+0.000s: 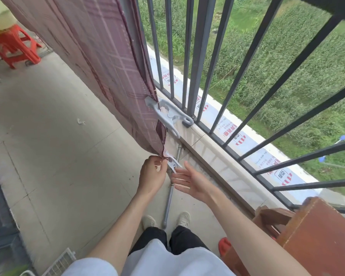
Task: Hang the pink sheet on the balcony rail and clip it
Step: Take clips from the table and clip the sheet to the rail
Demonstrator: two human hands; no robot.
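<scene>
The pink plaid sheet [100, 62] hangs down along the inside of the dark balcony railing [195, 62]. A large grey clip [168, 114] bites its edge partway down. A smaller grey clip [172, 161] sits on the sheet's bottom corner. My left hand [152, 173] pinches that corner beside the small clip. My right hand [189, 181] hovers just right of the clip, fingers spread and holding nothing.
A grey metal pole [170, 194] lies on the concrete floor between my shoes. A brown wooden chair [307, 236] stands at the lower right, a red plastic stool [14, 46] at the far left. A white wire rack [58, 263] pokes in at the bottom.
</scene>
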